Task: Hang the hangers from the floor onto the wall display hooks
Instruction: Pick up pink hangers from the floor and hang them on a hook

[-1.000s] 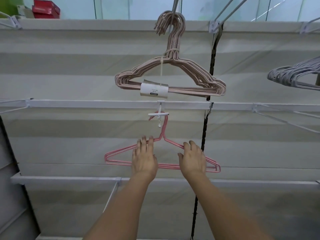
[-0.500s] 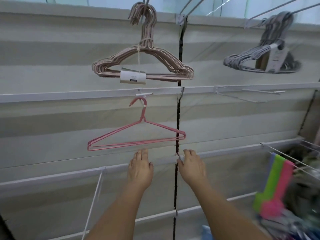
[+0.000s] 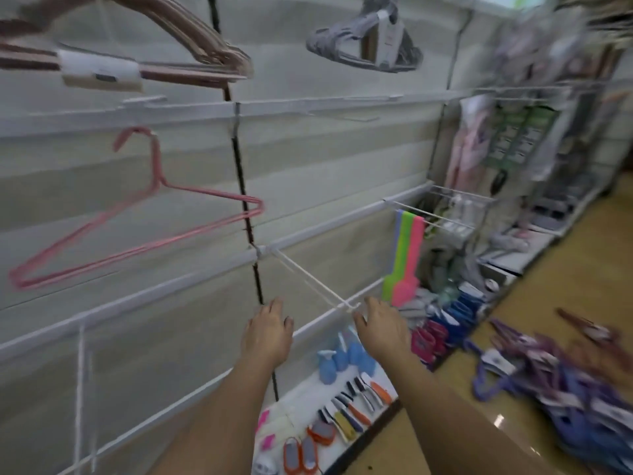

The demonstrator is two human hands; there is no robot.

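- The pink hanger [image 3: 137,231] hung by its hook from a white peg on the upper rail of the wall display [image 3: 342,159], tilted so its left shoulder sat low; neither hand touched it.
- The left hand [image 3: 267,332] was held out below that hanger with straight, relaxed fingers, grasping nothing.
- The right hand [image 3: 382,329] reached forward beside it, fingers loosely spread and likewise empty, with its fingertips just beside the tip of a long white display hook [image 3: 308,281] jutting from the middle rail.
- A banded bundle of brownish-pink hangers [image 3: 191,46] hung at the top left, and a grey bundle [image 3: 363,42] hung further right on the top row.
- A heap of purple and blue hangers [image 3: 555,371] lay on the yellowish floor [image 3: 445,406] at the right; it was blurred, so the count could not be told.
- On the low white shelf [image 3: 308,395] lay small brushes with orange, yellow and white handles [image 3: 352,402], and blue spray bottles [image 3: 339,358] stood behind them.
- Green and pink flat tools [image 3: 407,255] hung from a peg at the right of the wall.
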